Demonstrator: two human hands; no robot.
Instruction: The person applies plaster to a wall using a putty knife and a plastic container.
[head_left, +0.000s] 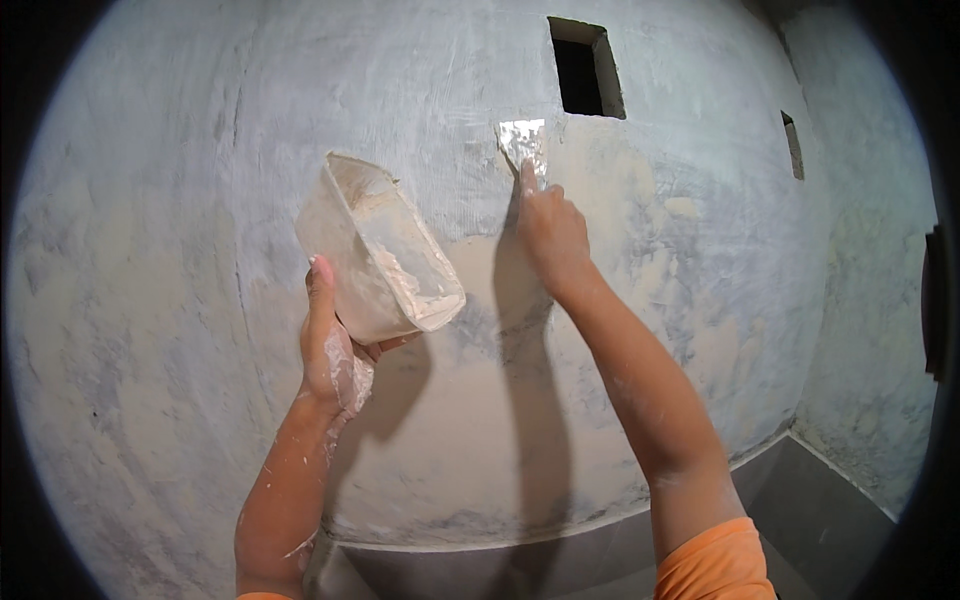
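Observation:
My left hand point(335, 355), smeared with pale paste, grips a translucent rectangular plastic tub point(350, 265) from below. The tub is tilted toward the right, with pale putty smeared along its inside. My right hand point(550, 225) is closed on a metal putty knife point(522, 140), index finger stretched along the blade, which is pressed to the wall point(680, 290) just below and left of a dark rectangular opening. The wall shows patchy cream putty over grey-white plaster, and both arms cast shadows on it.
The dark opening point(580, 70) sits at the top, with a smaller narrow slot point(792, 145) to its right. A side wall point(870, 200) meets this wall at the right, with a dark object point(935, 300) at the far edge. Grey tiling point(830, 480) runs along the bottom.

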